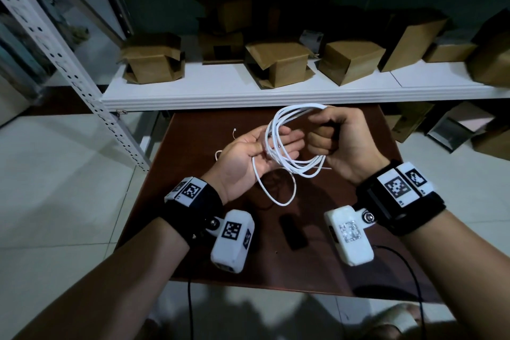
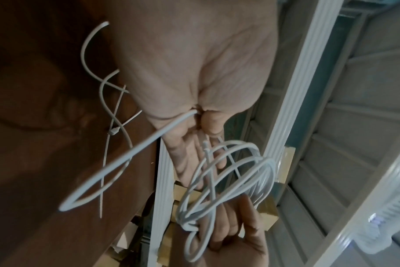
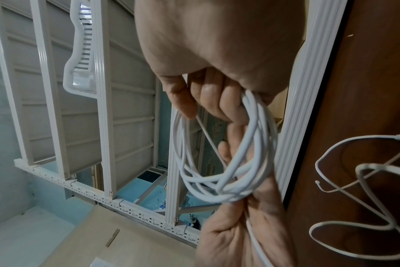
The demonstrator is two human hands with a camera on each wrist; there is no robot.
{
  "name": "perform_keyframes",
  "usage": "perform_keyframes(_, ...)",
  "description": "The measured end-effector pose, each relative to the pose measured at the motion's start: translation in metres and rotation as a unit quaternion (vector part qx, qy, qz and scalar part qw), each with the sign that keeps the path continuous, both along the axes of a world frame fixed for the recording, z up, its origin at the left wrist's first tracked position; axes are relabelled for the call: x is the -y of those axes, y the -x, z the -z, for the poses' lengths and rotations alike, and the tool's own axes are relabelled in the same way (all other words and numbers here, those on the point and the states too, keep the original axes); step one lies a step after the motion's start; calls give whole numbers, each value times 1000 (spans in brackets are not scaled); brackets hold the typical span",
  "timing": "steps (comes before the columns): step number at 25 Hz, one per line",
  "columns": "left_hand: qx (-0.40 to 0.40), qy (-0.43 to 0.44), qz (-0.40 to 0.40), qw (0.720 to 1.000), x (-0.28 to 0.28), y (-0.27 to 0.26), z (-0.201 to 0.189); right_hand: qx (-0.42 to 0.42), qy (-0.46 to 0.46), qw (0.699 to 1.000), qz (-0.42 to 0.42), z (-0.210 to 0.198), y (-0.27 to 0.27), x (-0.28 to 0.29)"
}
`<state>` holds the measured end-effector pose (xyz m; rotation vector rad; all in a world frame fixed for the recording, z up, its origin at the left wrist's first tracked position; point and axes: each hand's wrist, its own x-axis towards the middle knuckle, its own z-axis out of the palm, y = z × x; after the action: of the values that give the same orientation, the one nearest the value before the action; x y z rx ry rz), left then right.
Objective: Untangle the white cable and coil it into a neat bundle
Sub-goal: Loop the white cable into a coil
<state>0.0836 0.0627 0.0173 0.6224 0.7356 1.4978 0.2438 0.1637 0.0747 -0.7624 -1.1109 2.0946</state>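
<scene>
The white cable is wound in several loops held above the brown table. My right hand is a fist that grips the right side of the coil. My left hand lies palm up with its fingers stretched through the loops, and its thumb pinches one strand against the palm. From that pinch a loose length hangs in a loop toward the table. The loops are uneven and cross one another.
Thin white zip ties lie on the table behind my left hand. A small black object lies near the table's front edge. A white shelf with several cardboard boxes stands just beyond the table.
</scene>
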Motion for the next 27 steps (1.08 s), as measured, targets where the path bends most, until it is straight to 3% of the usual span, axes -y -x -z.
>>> perform_keyframes(3,44,-40,14,998,3,-1,-3,1,-7,1000,8,0,1,1)
perform_keyframes(8,21,-98,68,993,5,3,-8,2,0,999,35,2,1,-1)
perform_keyframes(22,-36,48,18,998,9,-5,-8,16,14,996,87,10,6,2)
perform_keyframes(27,12,42,-43,998,9,-12,-12,25,17,993,116,13,9,6)
